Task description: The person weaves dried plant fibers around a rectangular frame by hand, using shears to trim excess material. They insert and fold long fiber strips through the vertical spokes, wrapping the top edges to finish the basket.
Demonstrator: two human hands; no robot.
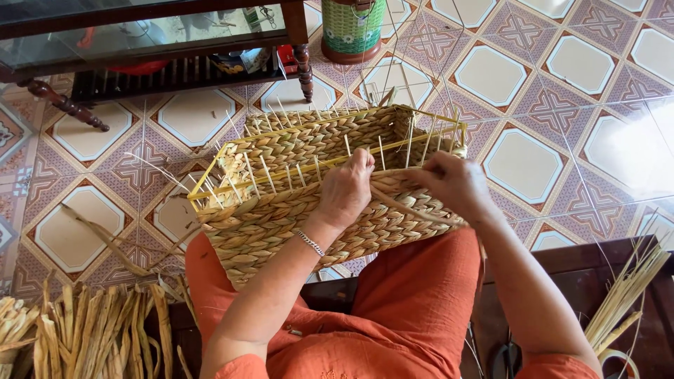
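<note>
A rectangular woven straw basket (pixel 281 224) with a yellow wire frame rests on my lap, thin upright stakes sticking out of its rim. My left hand (pixel 345 191), with a silver bracelet on the wrist, presses on the near rim at the middle, fingers curled over the weave. My right hand (pixel 453 184) is at the right end of the same rim, pinching a flat dried straw strand (pixel 407 208) that runs between both hands. I wear orange clothes.
A bundle of dried straw strips (pixel 91 330) lies at lower left, thinner reeds (pixel 625 295) at lower right on a dark wooden bench (pixel 569 260). A glass-topped table (pixel 140 35) and a green woven basket (pixel 352 28) stand on the patterned tile floor.
</note>
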